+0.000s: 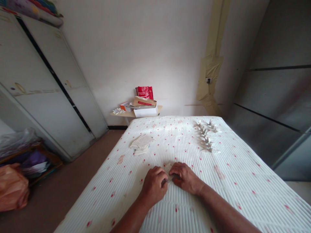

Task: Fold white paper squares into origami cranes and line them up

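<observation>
A small piece of printed paper point(168, 167) lies on the bed between my hands, partly covered by them. My left hand point(155, 183) grips its left side with curled fingers. On the paper's right side, my right hand point(185, 176) has its fingers bent and closed on the edge. How the paper is folded is hard to make out. Farther off to the left is a loose stack of printed paper sheets point(142, 143). Toward the far right stand several folded paper figures point(206, 137) with pointed tips, grouped in a cluster.
The bed's white ribbed cover point(175, 136) has red spots. Behind it, a small table point(128, 114) bears a white box point(145, 112), a red bag point(144, 93) and a pile of paper pieces point(118, 111). Grey cabinets point(48, 81) line the left; an orange bag point(13, 187) sits below.
</observation>
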`<state>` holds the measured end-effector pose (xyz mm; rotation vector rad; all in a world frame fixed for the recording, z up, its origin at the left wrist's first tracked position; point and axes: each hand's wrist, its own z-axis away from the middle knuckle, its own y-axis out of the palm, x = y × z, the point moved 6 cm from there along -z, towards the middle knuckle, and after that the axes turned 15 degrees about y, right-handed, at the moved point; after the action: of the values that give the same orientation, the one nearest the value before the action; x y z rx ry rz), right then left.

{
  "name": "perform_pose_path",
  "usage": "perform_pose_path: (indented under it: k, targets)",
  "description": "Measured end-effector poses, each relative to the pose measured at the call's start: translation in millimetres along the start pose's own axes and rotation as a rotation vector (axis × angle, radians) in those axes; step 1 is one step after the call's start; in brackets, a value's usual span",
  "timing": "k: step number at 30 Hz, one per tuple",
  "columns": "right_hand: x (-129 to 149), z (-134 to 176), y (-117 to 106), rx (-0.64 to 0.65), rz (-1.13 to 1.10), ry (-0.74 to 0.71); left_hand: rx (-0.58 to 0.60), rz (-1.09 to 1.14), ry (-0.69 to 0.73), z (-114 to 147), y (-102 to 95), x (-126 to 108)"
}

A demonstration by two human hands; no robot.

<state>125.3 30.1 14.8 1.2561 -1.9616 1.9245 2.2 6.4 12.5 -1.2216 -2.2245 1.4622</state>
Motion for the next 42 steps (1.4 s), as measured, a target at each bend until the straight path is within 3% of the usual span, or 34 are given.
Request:
perform_pose_path:
  k: [19,33,42]
  targets:
    - [1,-1,-3,-0.009,-0.035,-0.018,-0.001,0.076,0.014,1,-7.0,-4]
    - [2,0,-2,-0.006,-0.022,-0.006,0.035,-0.116,0.115,1,-0.8,-13]
    - [3,0,-4,0.005,-0.033,-0.015,0.020,-0.129,0.128,0,1.8,-10]
